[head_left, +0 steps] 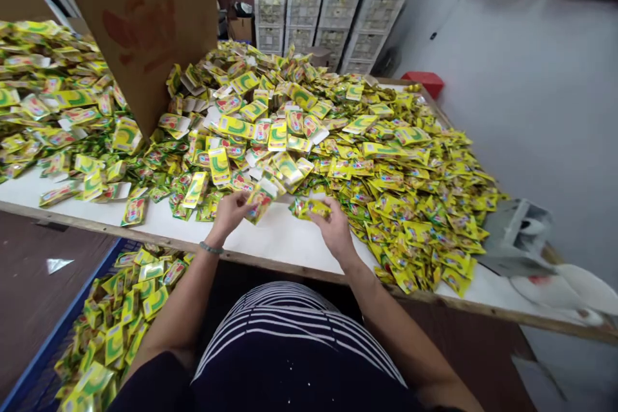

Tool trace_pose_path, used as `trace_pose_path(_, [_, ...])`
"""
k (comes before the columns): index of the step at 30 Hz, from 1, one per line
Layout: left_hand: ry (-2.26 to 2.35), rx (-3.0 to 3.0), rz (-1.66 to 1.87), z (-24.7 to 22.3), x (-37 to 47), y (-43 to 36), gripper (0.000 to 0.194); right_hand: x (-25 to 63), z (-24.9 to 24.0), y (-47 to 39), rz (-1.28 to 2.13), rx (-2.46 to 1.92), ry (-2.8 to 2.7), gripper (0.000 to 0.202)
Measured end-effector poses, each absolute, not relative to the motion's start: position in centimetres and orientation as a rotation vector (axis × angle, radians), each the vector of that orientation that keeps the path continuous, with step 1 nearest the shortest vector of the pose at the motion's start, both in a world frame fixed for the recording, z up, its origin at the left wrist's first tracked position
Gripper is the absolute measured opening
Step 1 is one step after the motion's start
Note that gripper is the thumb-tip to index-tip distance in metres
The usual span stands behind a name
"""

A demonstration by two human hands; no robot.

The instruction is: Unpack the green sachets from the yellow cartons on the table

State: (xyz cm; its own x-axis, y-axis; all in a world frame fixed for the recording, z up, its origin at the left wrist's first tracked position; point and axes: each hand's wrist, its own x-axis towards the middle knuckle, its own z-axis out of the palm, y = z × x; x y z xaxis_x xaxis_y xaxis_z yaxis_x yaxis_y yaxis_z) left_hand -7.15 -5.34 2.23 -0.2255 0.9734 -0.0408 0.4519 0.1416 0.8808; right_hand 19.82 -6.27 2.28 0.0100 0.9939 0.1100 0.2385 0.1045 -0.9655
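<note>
Above the table's front edge, my left hand [232, 214] pinches a small printed carton [261, 201], yellow with red and green, its white flap standing up at the top. To its right, my right hand [333, 224] holds small yellow-and-green sachets [311, 208] between thumb and fingers; how many I cannot tell. The sachets and the carton are a short way apart. Behind both hands lies a heap of similar cartons [277, 136], several with white flaps raised. A large pile of yellow sachets [410, 206] spreads to the right of my right hand.
A blue crate [43, 347] full of yellow cartons stands below the table at left. An upright cardboard sheet [145, 19] divides the heaps. A grey tape dispenser [519, 238] sits at the table's right end. Drawer stacks [338, 9] and a red box [425, 82] are behind.
</note>
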Motion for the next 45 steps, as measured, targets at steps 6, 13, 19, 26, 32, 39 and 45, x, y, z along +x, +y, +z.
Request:
trace_pose_path(6, [1.296, 0.887, 1.177, -0.4, -2.5, -9.6, 0.05, 18.7, 3.8, -3.2, 0.948, -1.313, -1.721, 0.028])
trace_pose_path(13, [1.326, 0.708, 1.341, -2.0, -1.7, -10.9, 0.053, 20.1, 2.6, -3.3, 1.119, -1.313, -1.83, 0.032])
trace_pose_path(19, [1.285, 0.638, 1.393, -2.5, -0.8, -11.0, 0.056, 20.7, 3.2, -3.5, 1.066, -1.35, -1.8, 0.03])
trace_pose_path(26, [1.247, 0.707, 1.458, -2.0, -0.3, -11.2, 0.048, 20.7, 2.6, -4.3, 1.08, -1.411, -1.731, 0.031])
trace_pose_path(32, [1.135, 0.66, 1.194, -1.7, -0.6, -11.1, 0.054, 20.4, 3.3, -4.2, 1.019, -1.371, -1.991, 0.02])
trace_pose_path(39, [1.073, 0.938, 0.982, -0.2, 0.8, -10.0, 0.048, 19.0, 3.8, -4.7, 0.896, -1.33, -1.958, 0.024])
trace_pose_path(45, [1.052, 0.846, 1.199, -1.3, 1.7, -9.5, 0.044, 19.6, 4.4, -3.6, 0.732, -1.366, -2.094, 0.016])
